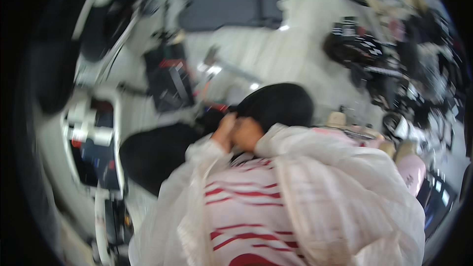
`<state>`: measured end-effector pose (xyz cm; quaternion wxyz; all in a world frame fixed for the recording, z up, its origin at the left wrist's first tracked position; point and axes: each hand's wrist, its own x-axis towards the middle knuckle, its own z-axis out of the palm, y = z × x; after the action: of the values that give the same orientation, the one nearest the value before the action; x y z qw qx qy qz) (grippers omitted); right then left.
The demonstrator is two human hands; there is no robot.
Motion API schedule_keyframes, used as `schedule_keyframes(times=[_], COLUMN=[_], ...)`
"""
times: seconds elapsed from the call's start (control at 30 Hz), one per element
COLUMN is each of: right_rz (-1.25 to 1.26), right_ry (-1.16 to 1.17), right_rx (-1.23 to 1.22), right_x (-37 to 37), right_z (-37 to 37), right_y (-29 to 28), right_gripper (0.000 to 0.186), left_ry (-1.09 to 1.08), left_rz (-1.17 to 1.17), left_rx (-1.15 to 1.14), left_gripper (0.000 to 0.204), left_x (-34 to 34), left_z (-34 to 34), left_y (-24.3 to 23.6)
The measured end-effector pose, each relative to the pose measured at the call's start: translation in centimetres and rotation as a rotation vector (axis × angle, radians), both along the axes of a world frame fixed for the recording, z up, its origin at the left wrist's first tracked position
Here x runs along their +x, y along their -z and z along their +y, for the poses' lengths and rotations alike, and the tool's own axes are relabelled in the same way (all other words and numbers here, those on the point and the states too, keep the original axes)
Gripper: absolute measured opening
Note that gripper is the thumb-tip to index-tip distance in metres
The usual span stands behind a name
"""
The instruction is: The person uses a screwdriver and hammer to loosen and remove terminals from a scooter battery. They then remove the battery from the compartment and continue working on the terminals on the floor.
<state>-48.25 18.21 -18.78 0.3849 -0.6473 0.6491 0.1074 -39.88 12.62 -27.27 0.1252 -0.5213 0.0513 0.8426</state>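
My left hand [225, 131] and my right hand [248, 134] meet in front of me, between my dark-clad knees. The fingers of both look curled closed and pressed near each other. Motion blur and the hands themselves hide what they hold, if anything. Just beyond them, at the knee, something small, red and dark [217, 107] shows, too smeared to name. Farther off on the pale floor lies a black box-like part [170, 79] with a red strip. Near it is a metal tool with a long shaft [231, 69], perhaps a hammer.
A large dark grey panel [221, 4] lies on the floor ahead. To the left stands a white-framed vehicle body [118, 143] with dark parts inside. Black wheeled machines [357, 44] crowd the right side. A pink object [411, 172] is at the right, beside my sleeve.
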Motion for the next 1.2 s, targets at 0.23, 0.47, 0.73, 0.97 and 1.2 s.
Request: schedule_keyframes(times=[0.23,0.47,0.73,0.97,1.2], right_rz=[-0.289,-0.38,-0.348,-0.287,-0.149], right_ry=[1.133,1.227,1.219,1.074,1.003], right_rx=[0.225,0.173,0.193,0.156,0.303], right_x=[0.4,3.5,3.3,2.1,2.2], right_z=[-0.5,-2.1,-1.3,1.5,-2.3], right_y=[1.9,3.3,2.6,0.2,-3.3], right_gripper=[0.024,0.024,0.025,0.025,0.039], left_ry=[0.066,0.086,0.076,0.176,-0.044], left_rz=[0.011,-0.045,-0.023,-0.143,-0.139], left_rx=[0.049,-0.024,-0.009,-0.083,0.057], left_gripper=[0.03,0.032,0.034,0.036,0.03], left_x=[-1.1,1.6,2.5,1.1,-0.1], left_z=[1.1,0.1,1.1,0.7,1.4], left_y=[0.6,1.4,0.8,-2.6,-0.8])
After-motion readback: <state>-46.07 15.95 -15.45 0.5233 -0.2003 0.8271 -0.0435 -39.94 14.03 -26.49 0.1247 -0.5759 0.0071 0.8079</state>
